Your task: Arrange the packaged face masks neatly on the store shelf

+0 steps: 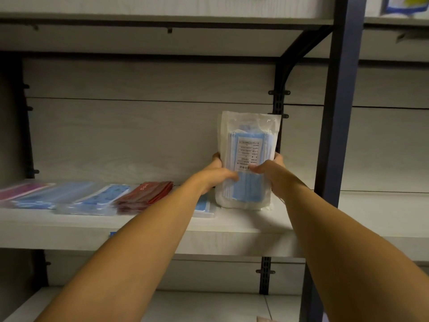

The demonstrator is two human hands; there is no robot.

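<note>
Both hands (216,173) grip mask pkt (247,159) upright

Shelf (232,231): upright mask pack (247,159) stands on end toward the right, just left of the frame post (336,112), back panel (139,135) behind it, left hand (217,174) and right hand (271,169) on its two sides. Flat packs lie in a row to its left: nearest pack (204,205) partly behind the left forearm, then stacked pack (145,195), patterned pack (99,198), plain pack (53,194), and end pack (21,190) at far left.
</note>
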